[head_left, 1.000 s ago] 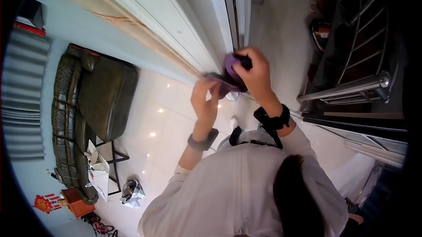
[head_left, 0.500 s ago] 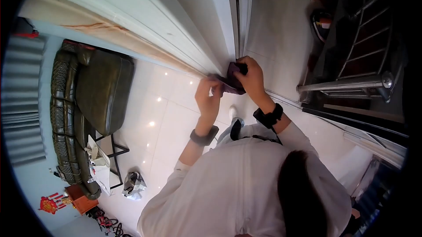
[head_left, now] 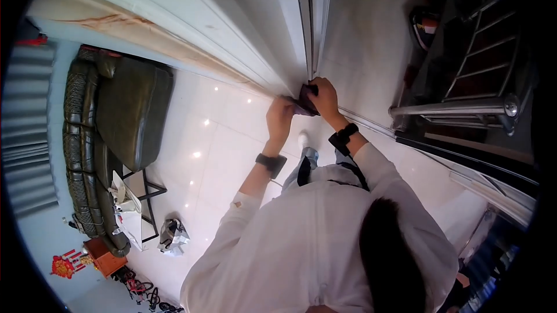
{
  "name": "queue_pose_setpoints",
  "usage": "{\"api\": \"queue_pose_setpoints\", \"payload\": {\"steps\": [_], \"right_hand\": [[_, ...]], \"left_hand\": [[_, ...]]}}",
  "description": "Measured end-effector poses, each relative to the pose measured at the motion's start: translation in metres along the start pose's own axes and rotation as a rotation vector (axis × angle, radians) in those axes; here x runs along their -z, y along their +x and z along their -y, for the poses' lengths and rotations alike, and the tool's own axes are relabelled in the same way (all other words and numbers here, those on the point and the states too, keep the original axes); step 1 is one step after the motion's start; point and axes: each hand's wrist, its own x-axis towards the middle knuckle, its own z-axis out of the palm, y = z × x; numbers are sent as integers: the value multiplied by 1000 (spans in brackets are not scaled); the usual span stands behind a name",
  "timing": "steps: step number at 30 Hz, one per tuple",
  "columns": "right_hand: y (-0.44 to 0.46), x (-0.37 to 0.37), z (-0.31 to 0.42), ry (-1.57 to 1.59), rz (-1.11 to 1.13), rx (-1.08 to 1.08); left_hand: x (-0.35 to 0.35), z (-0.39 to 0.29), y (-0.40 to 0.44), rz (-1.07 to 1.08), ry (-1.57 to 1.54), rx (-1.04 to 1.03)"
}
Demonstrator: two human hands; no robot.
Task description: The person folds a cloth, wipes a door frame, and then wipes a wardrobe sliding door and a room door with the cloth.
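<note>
A dark purple cloth (head_left: 302, 105) is stretched between my two hands, against the lower edge of the white door frame (head_left: 272, 63). My left hand (head_left: 280, 118) pinches the cloth's left end, its fingers closed and partly turned away. On the other side, my right hand (head_left: 325, 99) grips the right end beside the narrow metal track (head_left: 310, 34) of the frame. Folds hide part of the cloth, and the fingertips of both hands are hard to make out. Each wrist wears a black band.
To the left stands a dark green leather sofa (head_left: 130, 115), with a black-framed table (head_left: 139, 208) and a plastic bag (head_left: 173, 236) near it. A metal railing (head_left: 458, 107) runs on the right, with a shoe (head_left: 425, 25) behind it. Pale glossy tiles (head_left: 209, 139) cover the floor.
Both hands have shifted slightly with the cloth, staying at the frame. My left hand now sits closer to the frame, and the view has tilted a little.
</note>
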Motion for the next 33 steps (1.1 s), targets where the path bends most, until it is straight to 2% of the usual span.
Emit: {"api": "queue_pose_setpoints", "payload": {"steps": [3, 5, 6, 9, 11, 16, 18, 20, 21, 24, 29, 33], "right_hand": [[11, 23, 32, 67, -109, 98], [23, 55, 79, 242, -182, 142], [33, 72, 104, 329, -220, 169], [60, 109, 168, 447, -377, 338], [58, 105, 169, 451, -368, 323], [31, 64, 120, 247, -274, 180], [22, 55, 105, 249, -139, 25], [20, 53, 103, 286, -33, -130], [20, 56, 107, 301, -70, -119], [24, 71, 126, 320, -153, -50], [30, 96, 162, 317, -223, 113], [22, 81, 146, 238, -235, 116]], "left_hand": [[17, -42, 9, -81, -45, -75], [33, -77, 17, -151, 0, -147], [40, -81, 21, -224, 90, -286], [55, -126, 33, -311, 103, -301], [57, -128, 33, -290, -7, -225], [56, -120, 33, -273, 52, -238], [54, -123, 33, -263, 72, -233], [57, -123, 32, -192, 38, -125], [58, -123, 32, -157, 19, -73], [58, -121, 35, -183, 100, -158], [59, -123, 34, -165, 74, -134], [58, -120, 32, -169, 69, -111]]}}
